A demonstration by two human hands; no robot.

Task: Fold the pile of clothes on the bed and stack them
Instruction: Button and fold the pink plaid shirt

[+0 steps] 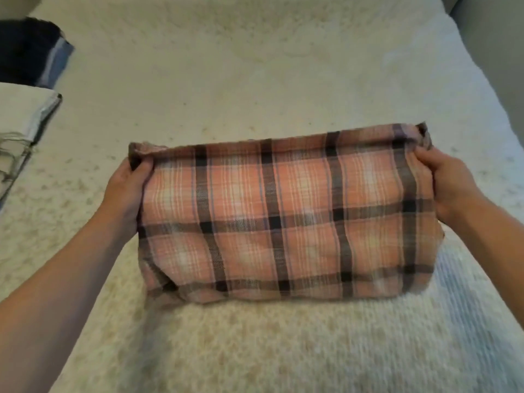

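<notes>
A pink and brown plaid cloth, folded into a wide rectangle, is held just above the bed in front of me. My left hand grips its upper left corner, thumb on top and fingers hidden under the fabric. My right hand grips the upper right corner in the same way. The cloth's lower edge hangs down toward the bed cover.
The bed has a cream fuzzy cover. At the left edge lies a folded white piece with fringe and behind it a dark blue folded cloth. A grey wall or headboard stands at the right.
</notes>
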